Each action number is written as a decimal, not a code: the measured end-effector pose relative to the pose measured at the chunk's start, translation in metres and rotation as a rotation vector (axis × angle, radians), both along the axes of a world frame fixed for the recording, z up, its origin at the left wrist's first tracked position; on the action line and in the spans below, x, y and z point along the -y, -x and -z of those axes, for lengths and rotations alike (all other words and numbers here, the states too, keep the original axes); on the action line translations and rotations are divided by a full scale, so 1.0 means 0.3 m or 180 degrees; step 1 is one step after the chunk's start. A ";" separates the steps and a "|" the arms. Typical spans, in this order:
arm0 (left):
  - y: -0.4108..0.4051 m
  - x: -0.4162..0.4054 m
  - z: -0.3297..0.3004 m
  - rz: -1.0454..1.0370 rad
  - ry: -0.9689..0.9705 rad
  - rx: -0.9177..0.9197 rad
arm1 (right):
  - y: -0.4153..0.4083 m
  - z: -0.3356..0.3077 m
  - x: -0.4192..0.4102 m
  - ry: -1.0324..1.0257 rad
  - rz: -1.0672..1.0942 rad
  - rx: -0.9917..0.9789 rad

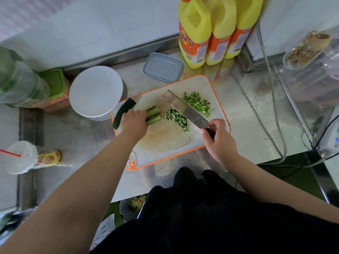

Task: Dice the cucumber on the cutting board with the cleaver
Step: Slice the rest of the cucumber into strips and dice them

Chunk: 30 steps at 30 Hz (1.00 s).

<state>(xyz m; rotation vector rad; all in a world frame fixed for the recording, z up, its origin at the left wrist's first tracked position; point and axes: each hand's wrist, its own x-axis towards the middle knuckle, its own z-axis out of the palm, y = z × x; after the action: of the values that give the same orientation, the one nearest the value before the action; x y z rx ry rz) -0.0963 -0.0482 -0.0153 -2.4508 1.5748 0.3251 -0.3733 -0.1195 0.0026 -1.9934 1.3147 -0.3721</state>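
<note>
Holding cucumber strips (153, 114) down on the board (216, 85) with curled left hand (134, 121), right hand (218, 138) wrapped round the cleaver (185, 110) handle, blade sitting between two dice piles, just right of the strips.

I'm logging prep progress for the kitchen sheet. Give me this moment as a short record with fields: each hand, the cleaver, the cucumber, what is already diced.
left hand: holds the cucumber strips down on the cutting board
right hand: grips the cleaver's handle
cleaver: blade angled across the board, between two heaps of dice
diced: one heap beyond the blade, a smaller one beside the strips
uncut: a dark cucumber piece at the board's left edge
</note>
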 end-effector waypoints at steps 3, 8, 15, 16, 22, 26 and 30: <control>0.007 -0.053 0.002 -0.0324 0.0383 -0.0242 | -0.006 -0.001 -0.006 0.0045 -0.0042 0.0075; 0.135 -0.182 0.039 -0.0103 0.0318 -0.0532 | -0.023 -0.010 -0.023 -0.0075 -0.0227 0.0204; 0.161 -0.263 0.069 -0.0774 0.0483 -0.0848 | -0.060 -0.007 -0.058 -0.0471 -0.0938 0.0063; 0.153 -0.261 0.071 -0.0781 0.0465 -0.0914 | -0.069 -0.007 -0.065 -0.0575 -0.0997 0.0047; 0.094 -0.238 0.056 -0.0764 0.0208 -0.0783 | -0.091 0.008 -0.092 -0.0988 -0.1011 -0.0156; 0.084 -0.256 0.055 -0.0892 0.0309 -0.1026 | -0.099 0.021 -0.107 -0.1069 -0.0915 -0.0403; 0.087 -0.265 0.056 -0.0823 0.0426 -0.1016 | -0.108 0.022 -0.109 -0.1086 -0.0799 -0.0557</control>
<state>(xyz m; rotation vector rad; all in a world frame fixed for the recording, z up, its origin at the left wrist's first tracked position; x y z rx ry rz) -0.1226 0.0313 -0.0320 -2.8270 1.4269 0.7059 -0.3411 -0.0868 -0.0038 -1.8967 1.1240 0.1403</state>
